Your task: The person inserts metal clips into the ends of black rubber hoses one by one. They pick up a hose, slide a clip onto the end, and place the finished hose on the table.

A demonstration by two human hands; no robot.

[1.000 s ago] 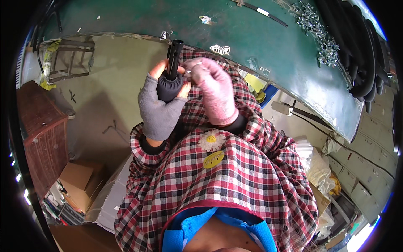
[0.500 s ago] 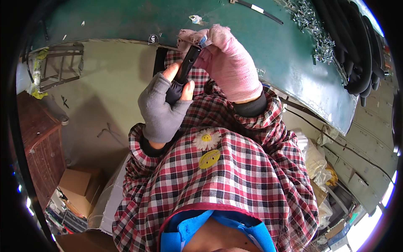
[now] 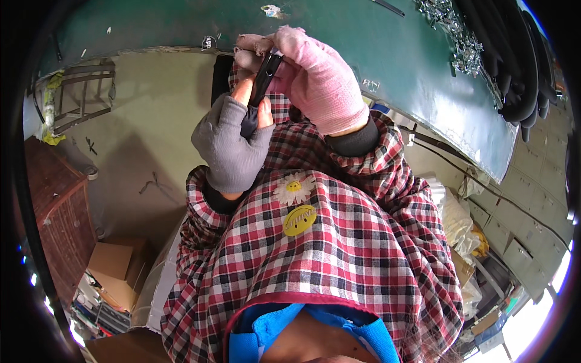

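Both gloved hands, left hand (image 3: pixel 233 145) and right hand (image 3: pixel 315 78), grip the black tube (image 3: pixel 261 85), now raised higher toward upper centre, over the green table (image 3: pixel 393 54).

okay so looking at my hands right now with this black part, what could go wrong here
1. The slim black part is pinched only by the bare fingertips of the left hand and the right hand, held above the edge of the green table; a slip could drop it to the floor.
2. The left glove leaves the fingertips bare, so they might get nipped against the part.
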